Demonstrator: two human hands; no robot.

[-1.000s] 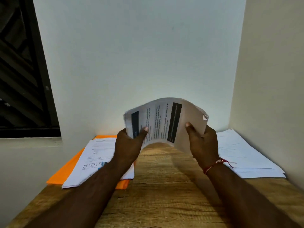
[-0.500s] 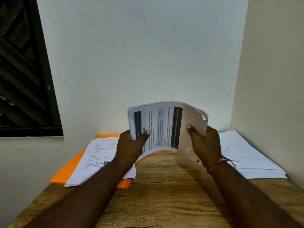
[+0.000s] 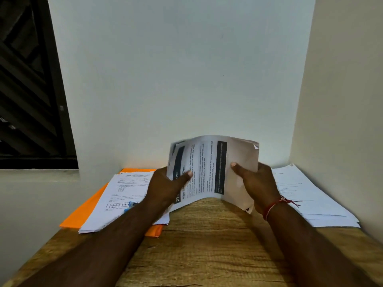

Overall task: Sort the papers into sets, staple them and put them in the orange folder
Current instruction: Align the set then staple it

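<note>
Right of right hand [image 3: 257, 185]: right stack [image 3: 306, 195], flat, edges fanned, pushed up against side wall [image 3: 342, 100]. Judged the unsorted supply, parked within reach.

Left of left hand [image 3: 165, 187]: folder [image 3: 83, 216], orange, flat, mostly covered by left stack [image 3: 122, 195]. Judged a set laid there ready for filing; on the folder, not in it. Near corner of left stack runs under the left forearm.

Between both hands: sheaf [image 3: 209, 170], several sheets, raised and bowed into an arch, printed face toward the camera, text running sideways. Cannot tell whether lower edge touches table [image 3: 207, 245].
- Left hand grips left edge, thumb across the print.
- Right hand grips right edge, thumb in front, fingers behind.
- Two-handed hold judged for squaring edges or checking pages before stapling.
- Corners by right hand splayed, so not yet squared.

No stapler in view.

On left stack, just left of left forearm: blue item [image 3: 130, 204], kind unclear. Round right wrist: thread [image 3: 273, 206], red.

Surface and room:
- Beyond both hands: back wall [image 3: 176, 79], plain, pale.
- Far left of left hand: window [image 3: 27, 100], dark, slatted.
- Under both forearms: table, wood grain, light brown, set into the corner where the two walls meet.
</note>
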